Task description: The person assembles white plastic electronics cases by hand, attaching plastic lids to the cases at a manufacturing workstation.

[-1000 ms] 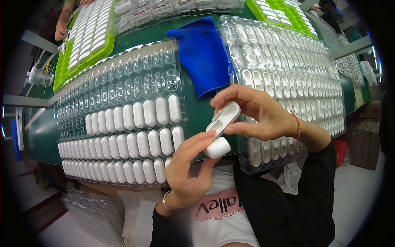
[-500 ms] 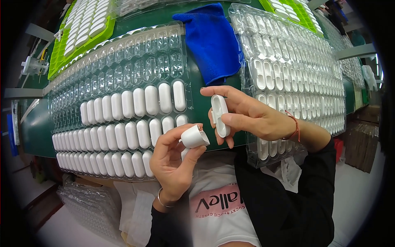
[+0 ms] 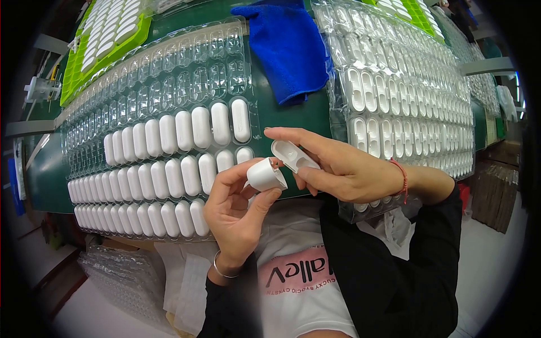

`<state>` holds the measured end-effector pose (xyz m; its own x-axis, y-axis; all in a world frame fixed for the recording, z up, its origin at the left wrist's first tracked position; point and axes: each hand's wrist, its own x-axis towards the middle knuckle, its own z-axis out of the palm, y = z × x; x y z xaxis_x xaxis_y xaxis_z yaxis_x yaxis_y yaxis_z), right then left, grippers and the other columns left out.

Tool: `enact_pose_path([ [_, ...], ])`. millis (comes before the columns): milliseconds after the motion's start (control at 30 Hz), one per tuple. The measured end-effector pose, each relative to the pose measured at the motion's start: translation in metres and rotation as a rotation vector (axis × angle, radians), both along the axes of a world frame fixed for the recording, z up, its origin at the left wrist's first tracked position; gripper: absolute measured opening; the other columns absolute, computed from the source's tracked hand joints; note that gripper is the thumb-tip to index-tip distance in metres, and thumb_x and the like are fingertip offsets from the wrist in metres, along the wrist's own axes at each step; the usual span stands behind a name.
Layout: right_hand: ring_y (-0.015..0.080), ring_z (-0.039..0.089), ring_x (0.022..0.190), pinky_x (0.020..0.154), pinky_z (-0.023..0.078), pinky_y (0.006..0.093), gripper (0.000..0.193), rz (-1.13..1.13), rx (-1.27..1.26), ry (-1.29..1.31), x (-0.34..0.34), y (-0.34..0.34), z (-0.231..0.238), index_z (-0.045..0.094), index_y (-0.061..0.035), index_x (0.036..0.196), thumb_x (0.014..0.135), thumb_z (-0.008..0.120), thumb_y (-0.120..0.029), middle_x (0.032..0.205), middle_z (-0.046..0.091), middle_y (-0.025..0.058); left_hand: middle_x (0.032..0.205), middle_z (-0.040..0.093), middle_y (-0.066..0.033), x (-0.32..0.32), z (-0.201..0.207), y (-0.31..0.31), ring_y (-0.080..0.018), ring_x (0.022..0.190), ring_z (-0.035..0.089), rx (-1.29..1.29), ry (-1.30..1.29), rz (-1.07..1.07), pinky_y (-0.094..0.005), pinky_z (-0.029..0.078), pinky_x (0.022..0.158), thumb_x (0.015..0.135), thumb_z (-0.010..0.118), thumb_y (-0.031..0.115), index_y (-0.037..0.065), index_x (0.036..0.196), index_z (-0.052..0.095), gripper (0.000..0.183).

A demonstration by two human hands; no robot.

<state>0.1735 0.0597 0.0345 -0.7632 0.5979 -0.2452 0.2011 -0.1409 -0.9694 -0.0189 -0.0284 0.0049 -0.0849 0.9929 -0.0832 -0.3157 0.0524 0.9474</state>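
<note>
Between its thumb and fingers my left hand [image 3: 234,211] grips a small white plastic case body [image 3: 265,176], its broken-looking or notched end facing right. My right hand [image 3: 341,166] holds a white oval case lid [image 3: 293,156], its hollow inner side with recesses turned up. The two white parts are close to each other, near the table's front edge; whether they touch I cannot tell. To the left, a clear blister tray [image 3: 217,81] carries rows of closed white oval cases [image 3: 184,129]. On the right, another clear tray [image 3: 338,107] bears rows of hollow white pieces [image 3: 370,93].
A blue cloth [image 3: 290,53] lies on the green table [image 3: 276,121] between the trays. Bright green racks [image 3: 70,84] with white pieces stand at the far left and far right. Stacked clear trays [image 3: 121,287] sit below the table at the lower left.
My right hand has tilted the lid and brought it left, nearer to the case body. The left hand stays almost in place. The view has shifted slightly.
</note>
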Motion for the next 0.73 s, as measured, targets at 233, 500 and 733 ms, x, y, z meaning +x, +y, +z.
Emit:
enact_pose_path([
  [233, 0.0127, 0.058, 0.080, 0.068, 0.051, 0.0242, 0.060, -0.001, -0.023, 0.013, -0.003, -0.004, 0.005, 0.030, -0.0105, 0.149, 0.094, 0.048, 0.005, 0.118, 0.050, 0.0095, 0.117, 0.061, -0.0176, 0.003, -0.004, -0.004, -0.0204, 0.109, 0.061, -0.010, -0.004, 0.039, -0.0336, 0.051, 0.094, 0.084, 0.069, -0.006, -0.006, 0.119, 0.051, 0.040],
  [500, 0.0132, 0.059, 0.079, 0.068, 0.051, 0.0242, 0.060, -0.051, 0.056, -0.012, -0.005, -0.007, 0.002, 0.038, -0.0121, 0.146, 0.091, 0.050, 0.009, 0.112, 0.048, 0.0092, 0.115, 0.062, -0.0186, 0.005, -0.007, -0.004, -0.0210, 0.107, 0.062, 0.008, 0.027, 0.059, -0.0336, 0.052, 0.093, 0.083, 0.070, -0.007, -0.007, 0.119, 0.051, 0.040],
  [733, 0.0146, 0.058, 0.082, 0.069, 0.052, 0.0251, 0.063, -0.049, 0.123, -0.001, -0.004, -0.007, -0.004, 0.037, -0.0135, 0.147, 0.090, 0.051, 0.010, 0.115, 0.047, 0.0097, 0.116, 0.062, -0.0190, 0.007, -0.010, -0.002, -0.0217, 0.107, 0.062, 0.008, 0.010, 0.055, -0.0333, 0.052, 0.093, 0.084, 0.069, -0.007, -0.006, 0.121, 0.050, 0.042],
])
